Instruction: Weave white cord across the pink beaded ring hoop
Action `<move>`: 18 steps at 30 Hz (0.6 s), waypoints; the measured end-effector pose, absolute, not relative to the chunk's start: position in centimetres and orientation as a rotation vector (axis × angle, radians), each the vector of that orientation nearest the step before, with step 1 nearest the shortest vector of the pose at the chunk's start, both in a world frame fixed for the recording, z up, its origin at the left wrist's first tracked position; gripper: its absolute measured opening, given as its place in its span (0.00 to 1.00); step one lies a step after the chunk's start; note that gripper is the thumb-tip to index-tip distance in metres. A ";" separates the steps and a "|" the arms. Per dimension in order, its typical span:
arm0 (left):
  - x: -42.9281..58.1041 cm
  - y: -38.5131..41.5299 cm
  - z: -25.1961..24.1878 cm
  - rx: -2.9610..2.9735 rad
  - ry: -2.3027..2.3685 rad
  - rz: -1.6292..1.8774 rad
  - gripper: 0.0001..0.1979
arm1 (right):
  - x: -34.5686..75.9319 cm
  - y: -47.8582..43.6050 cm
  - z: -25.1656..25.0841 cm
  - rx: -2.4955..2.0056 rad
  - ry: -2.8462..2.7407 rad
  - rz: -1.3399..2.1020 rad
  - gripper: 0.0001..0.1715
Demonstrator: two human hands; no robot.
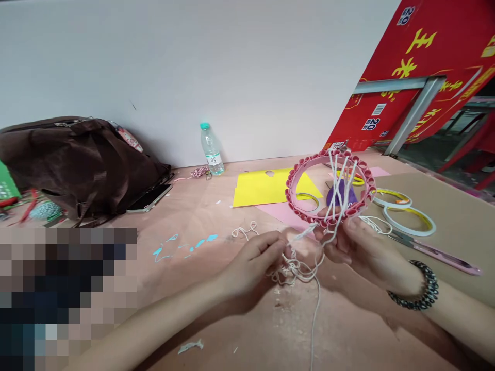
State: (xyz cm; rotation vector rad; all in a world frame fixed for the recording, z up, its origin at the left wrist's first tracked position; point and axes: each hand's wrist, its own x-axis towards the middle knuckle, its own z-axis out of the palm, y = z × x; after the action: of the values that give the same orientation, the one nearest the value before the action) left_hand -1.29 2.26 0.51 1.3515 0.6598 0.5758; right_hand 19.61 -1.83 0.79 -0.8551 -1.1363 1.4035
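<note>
A pink ring (291, 191) edged with small rolled loops is held up over the table, with white string (335, 180) laced across its opening in crossing strands. My right hand (359, 247) grips the ring's lower right rim; a dark beaded bracelet circles that wrist. My left hand (266, 252) is closed in a pinch on a white string end that runs up to the ring's bottom edge. Below and between both hands hangs a loose tangle of the same string (297, 270), one strand trailing down to the near table edge.
Behind the ring lie yellow paper (255, 188), pink paper (276, 212) and a purple piece (340, 193). To the right are tape rolls (425, 232) and a pink utility knife (448, 256). A water bottle (212, 149), phone (150, 198) and brown bag (88, 165) stand or lie leftward.
</note>
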 end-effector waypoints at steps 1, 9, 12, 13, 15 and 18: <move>-1.4 2.5 0.6 1.356 0.688 0.651 0.15 | 19.8 -1.7 0.8 -0.870 -1.133 1.376 0.20; -2.5 3.5 2.3 1.294 0.724 1.247 0.17 | 21.3 -0.2 0.6 -0.932 -1.178 1.225 0.18; -2.6 3.6 3.4 1.267 0.657 1.414 0.16 | 21.7 0.1 0.4 -0.926 -1.158 1.237 0.18; -2.7 3.6 3.9 1.245 0.643 1.454 0.15 | 21.8 0.2 0.4 -0.917 -1.146 1.241 0.17; -2.8 3.6 4.8 1.204 0.624 1.527 0.15 | 22.0 0.3 0.2 -0.906 -1.121 1.250 0.16; -2.9 3.8 6.0 1.199 0.592 1.635 0.14 | 22.3 0.5 0.0 -0.898 -1.084 1.249 0.14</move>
State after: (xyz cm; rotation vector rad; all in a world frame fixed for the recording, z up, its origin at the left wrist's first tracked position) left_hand -2.95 3.76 6.02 1.1985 0.5921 1.6351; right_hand 22.30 0.51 0.02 -0.8982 -1.0837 1.2487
